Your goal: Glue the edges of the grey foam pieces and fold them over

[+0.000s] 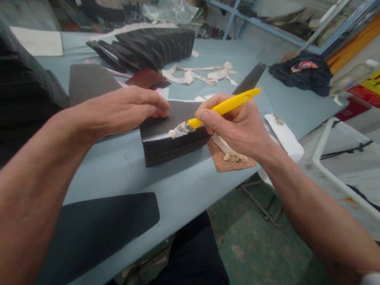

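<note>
My right hand point(238, 122) is closed round the yellow handle point(228, 106) of a glue brush. Whitish paste cakes the brush's tip point(180, 130), which touches the near edge of the top piece on a stack of dark flat sheets point(177, 150). From the left, my left hand point(132, 105) reaches over the same stack, fingers stretched out and fingertips resting on its top; its thumb is hidden. A brown board point(221, 159) bearing a lump of the pale paste lies beside the stack, partly under my right hand.
On the blue-grey table point(118, 167) lies a large dark panel point(111, 230) in front. A tall dark stack point(6, 84) stands at left, and fanned dark pieces point(153, 45) and white strips point(200, 74) lie behind. Black cloth point(301, 73) sits at right, above a white-framed bin point(318, 152).
</note>
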Motion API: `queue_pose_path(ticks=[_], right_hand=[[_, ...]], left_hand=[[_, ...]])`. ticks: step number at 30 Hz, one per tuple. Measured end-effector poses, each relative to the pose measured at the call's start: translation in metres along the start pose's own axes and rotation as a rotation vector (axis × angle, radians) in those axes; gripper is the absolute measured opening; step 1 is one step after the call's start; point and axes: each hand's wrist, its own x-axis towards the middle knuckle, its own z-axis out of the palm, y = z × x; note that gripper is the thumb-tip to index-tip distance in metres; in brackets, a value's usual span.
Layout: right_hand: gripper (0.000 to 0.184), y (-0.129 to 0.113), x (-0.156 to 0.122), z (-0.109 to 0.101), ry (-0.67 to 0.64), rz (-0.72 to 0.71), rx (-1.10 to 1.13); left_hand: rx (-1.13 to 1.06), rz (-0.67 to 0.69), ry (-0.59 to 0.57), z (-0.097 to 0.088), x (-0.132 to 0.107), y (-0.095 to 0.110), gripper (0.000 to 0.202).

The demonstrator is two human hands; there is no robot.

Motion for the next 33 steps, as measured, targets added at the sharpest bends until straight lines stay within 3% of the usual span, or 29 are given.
queue_pose_path(ticks=[4,9,15,23,33], right_hand=[[0.053,0.002,0.0,-0.015,0.008,0.026,-0.026],[0.056,0.008,0.002,-0.034,0.017,0.048,-0.092],[0.056,0.015,0.002,-0.054,0.044,0.079,-0.124],[0.047,0.017,-0.001,-0.082,0.085,0.109,-0.239],[0.038,0.012,-0.003,-0.102,0.134,0.113,-0.351]], left_hand=[[0.099,-0.068,0.008,0.003,0.001,0.002,0.042],[0.3,-0.187,0.017,0.007,-0.001,0.018,0.048],[0.342,-0.307,0.012,0.009,0.001,0.03,0.049],[0.365,-0.304,0.035,0.011,0.0,0.029,0.053],[0.403,-0.264,0.011,0.012,-0.004,0.031,0.056]])
